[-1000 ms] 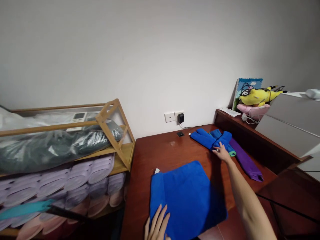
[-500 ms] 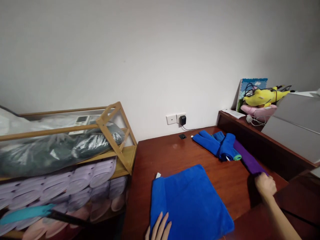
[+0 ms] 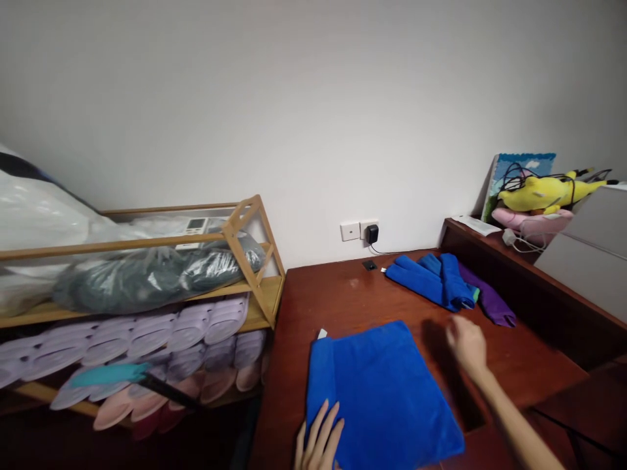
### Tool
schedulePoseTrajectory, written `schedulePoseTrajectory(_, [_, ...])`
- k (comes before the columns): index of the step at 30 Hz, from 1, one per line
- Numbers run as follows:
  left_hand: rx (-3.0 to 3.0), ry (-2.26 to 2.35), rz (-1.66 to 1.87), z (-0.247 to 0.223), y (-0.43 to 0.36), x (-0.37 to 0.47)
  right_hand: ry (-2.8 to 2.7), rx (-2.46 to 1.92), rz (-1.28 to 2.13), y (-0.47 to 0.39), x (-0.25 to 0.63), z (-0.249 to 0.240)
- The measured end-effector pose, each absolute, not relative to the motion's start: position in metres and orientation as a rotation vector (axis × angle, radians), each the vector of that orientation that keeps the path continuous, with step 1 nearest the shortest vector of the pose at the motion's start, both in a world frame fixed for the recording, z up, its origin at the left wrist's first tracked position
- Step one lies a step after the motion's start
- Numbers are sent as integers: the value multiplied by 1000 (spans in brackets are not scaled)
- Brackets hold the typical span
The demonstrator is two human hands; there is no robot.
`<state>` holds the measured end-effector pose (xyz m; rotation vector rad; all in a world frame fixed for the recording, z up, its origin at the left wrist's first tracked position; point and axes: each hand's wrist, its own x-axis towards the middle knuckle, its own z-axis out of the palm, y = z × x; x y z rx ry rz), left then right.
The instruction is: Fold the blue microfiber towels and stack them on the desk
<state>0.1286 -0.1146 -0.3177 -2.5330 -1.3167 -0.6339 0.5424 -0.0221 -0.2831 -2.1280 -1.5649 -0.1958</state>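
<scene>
A blue towel [image 3: 392,391] lies flat on the dark red wooden table, its left edge folded over in a narrow strip with a white tag [image 3: 322,333] at the top. My left hand [image 3: 319,438] rests on that strip at the bottom of the view, fingers stretched out. Right of the towel, above the table, my right hand [image 3: 467,344] is blurred, its fingers curled in and no object showing in them. Beyond it lie several rolled or folded blue towels [image 3: 424,281], with a purple towel [image 3: 490,299] partly beneath them.
At left stands a wooden rack [image 3: 255,261] with plastic-wrapped bundles and rows of lilac slippers [image 3: 191,323]. A black plug [image 3: 372,234] sits in the wall socket. The raised ledge at right [image 3: 531,271] bears a yellow plush toy [image 3: 536,194] and cables.
My right hand has let go of the purple towel and moved left toward the blue towel. The purple towel's near end now lies loose, farther back. My left hand stays on the fold.
</scene>
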Motion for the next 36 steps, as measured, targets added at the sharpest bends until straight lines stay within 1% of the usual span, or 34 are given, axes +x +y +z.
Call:
schedulePoseTrajectory(2, [-2564,-1312,-595,-314,-115,128,-1913,-1771,-50,-43,479,-288])
schedulePoseTrajectory(3, [-2586,-1308,-578,-312,-116,127,-2035,-1684,43,-53,451,-293])
schedulePoseTrajectory(5, [-2636,-1298,-545,-305,-116,126,-2103,-1678,123,-68,410,-304])
schedulePoseTrajectory(8, [-2726,-1268,-475,-289,-116,115,-2081,-1800,133,-79,391,-318])
schedulePoseTrajectory(11, [-2768,-1363,-352,-267,-116,92,-2074,-1864,122,-80,401,-323])
schedulePoseTrajectory(14, [-2603,-1682,-231,-242,-118,66,-2055,-1896,103,-82,409,-325])
schedulePoseTrajectory(16, [-2427,-1858,-215,-228,-123,59,-2039,-1929,82,-83,412,-326])
schedulePoseTrajectory(18, [-2367,-1890,-275,-219,-128,65,-2023,-1979,51,-85,415,-329])
schedulePoseTrajectory(20, [-2503,-1780,-375,-218,-131,85,-2005,-2035,13,-88,423,-333])
schedulePoseTrajectory(23, [-2854,-1549,-466,-232,-127,124,-1982,-2104,-45,-94,447,-341])
schedulePoseTrajectory(27, [-3023,-1659,-370,-256,-109,149,-1965,-2184,-82,-103,489,-350])
schedulePoseTrajectory(31, [-2870,-1799,-269,-259,-96,114,-1937,-2243,-62,-110,516,-352])
schedulePoseTrajectory(36, [-2464,-2103,10,-236,-95,40,-1916,-2227,-60,-107,529,-355])
